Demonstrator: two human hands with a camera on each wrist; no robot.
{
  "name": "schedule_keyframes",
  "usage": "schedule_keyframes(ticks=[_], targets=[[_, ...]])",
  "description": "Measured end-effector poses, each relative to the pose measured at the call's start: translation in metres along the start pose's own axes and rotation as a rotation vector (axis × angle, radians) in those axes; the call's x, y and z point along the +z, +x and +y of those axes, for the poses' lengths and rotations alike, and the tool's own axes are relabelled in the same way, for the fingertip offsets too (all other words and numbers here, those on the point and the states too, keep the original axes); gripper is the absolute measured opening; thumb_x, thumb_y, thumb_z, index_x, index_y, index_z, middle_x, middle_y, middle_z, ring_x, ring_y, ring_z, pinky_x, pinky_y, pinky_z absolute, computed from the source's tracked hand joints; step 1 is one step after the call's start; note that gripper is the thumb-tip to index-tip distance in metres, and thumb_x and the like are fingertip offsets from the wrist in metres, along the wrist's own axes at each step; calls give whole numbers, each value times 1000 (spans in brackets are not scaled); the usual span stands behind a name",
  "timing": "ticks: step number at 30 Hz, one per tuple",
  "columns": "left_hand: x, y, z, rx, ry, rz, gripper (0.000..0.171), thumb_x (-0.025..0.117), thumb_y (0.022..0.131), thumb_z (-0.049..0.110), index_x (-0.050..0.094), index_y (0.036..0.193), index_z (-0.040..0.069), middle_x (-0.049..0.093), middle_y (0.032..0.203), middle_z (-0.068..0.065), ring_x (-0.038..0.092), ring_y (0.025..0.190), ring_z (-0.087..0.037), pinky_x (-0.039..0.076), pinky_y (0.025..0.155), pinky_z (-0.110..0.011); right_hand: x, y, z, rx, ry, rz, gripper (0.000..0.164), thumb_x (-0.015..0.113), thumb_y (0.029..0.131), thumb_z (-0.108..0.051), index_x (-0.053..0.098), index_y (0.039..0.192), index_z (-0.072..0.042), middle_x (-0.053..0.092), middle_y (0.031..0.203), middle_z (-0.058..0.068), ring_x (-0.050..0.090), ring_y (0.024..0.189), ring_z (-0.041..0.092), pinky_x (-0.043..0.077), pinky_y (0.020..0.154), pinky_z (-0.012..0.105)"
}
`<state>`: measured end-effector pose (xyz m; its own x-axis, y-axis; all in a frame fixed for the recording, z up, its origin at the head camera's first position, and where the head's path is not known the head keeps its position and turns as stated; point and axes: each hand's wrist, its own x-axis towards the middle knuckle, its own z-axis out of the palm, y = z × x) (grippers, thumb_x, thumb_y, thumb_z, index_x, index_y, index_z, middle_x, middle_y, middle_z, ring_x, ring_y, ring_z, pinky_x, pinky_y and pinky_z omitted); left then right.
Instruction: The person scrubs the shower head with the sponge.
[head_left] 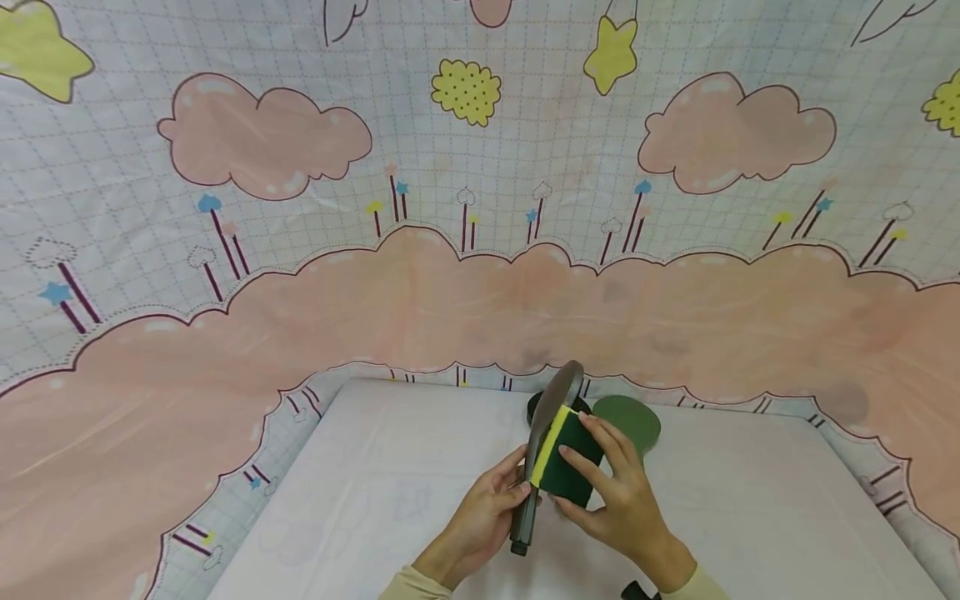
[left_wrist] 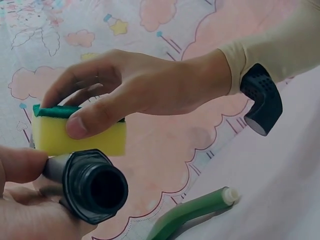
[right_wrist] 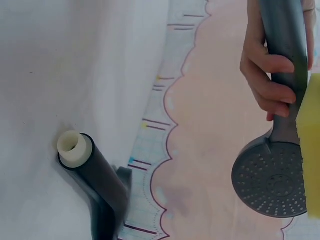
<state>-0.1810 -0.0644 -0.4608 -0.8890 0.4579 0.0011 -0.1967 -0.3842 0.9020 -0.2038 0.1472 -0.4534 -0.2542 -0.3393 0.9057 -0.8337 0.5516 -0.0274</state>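
My left hand (head_left: pixel 480 512) grips a dark grey handheld shower head (head_left: pixel 553 400) by its handle, which tilts with the round head up and away. My right hand (head_left: pixel 626 504) holds a yellow sponge with a dark green scouring side (head_left: pixel 573 454), the yellow layer toward the shower head's neck and handle. In the left wrist view, the open threaded end of the handle (left_wrist: pixel 102 192) points at the camera, with the sponge (left_wrist: pixel 82 135) just behind. The spray face (right_wrist: pixel 272 182), dotted with small holes, shows in the right wrist view, partly hidden by the sponge.
A green shower head (head_left: pixel 626 421) lies on the white table (head_left: pixel 375 467) toward its far edge. Beside it is a black shower head (right_wrist: pixel 102 192), partly hidden in the head view behind the grey one. A cloud-patterned curtain (head_left: pixel 480 308) stands behind the table.
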Motion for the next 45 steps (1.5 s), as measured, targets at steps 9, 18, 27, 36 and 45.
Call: schedule_keyframes(ticks=[9, 18, 27, 36, 45], targets=[[1, 1, 2, 5, -7, -7, 62, 47, 102, 11, 18, 157, 6, 26, 157, -22, 38, 139, -21, 32, 115, -30, -1, -3, -4, -2, 42, -64, 51, 63, 89, -55, 69, 120, -14, 53, 140, 24, 45, 132, 35, 22, 120, 24], [2, 3, 5, 10, -33, -6, 62, 48, 102, 11, 19, 157, 8, 27, 157, -21, 37, 141, -25, 31, 118, -37, -5, -4, -7, 23, 78, -132, 51, 62, 88, -57, 68, 121, -19, 52, 142, 20, 45, 132, 31, 20, 120, 22], [-1, 11, 4, 37, -65, 15, 60, 46, 103, 13, 20, 157, 12, 30, 155, -20, 43, 136, -25, 41, 110, -36, -3, -10, -11, 2, 122, -159, 50, 66, 87, -55, 68, 122, -18, 53, 142, 19, 46, 131, 29, 22, 118, 18], [-6, 18, 5, 66, -86, 117, 60, 50, 100, 6, 27, 155, 12, 44, 133, -9, 52, 122, -18, 41, 105, -33, -2, -17, -18, 6, 127, -226, 49, 69, 85, -54, 67, 123, -22, 51, 144, 16, 45, 132, 27, 21, 118, 15], [-9, 18, 4, 69, -70, 101, 61, 54, 96, 1, 30, 152, 3, 45, 133, -9, 57, 115, -14, 47, 99, -26, 1, -14, -12, -74, 147, -184, 48, 68, 87, -50, 68, 121, -17, 53, 139, 23, 46, 129, 32, 23, 119, 22]])
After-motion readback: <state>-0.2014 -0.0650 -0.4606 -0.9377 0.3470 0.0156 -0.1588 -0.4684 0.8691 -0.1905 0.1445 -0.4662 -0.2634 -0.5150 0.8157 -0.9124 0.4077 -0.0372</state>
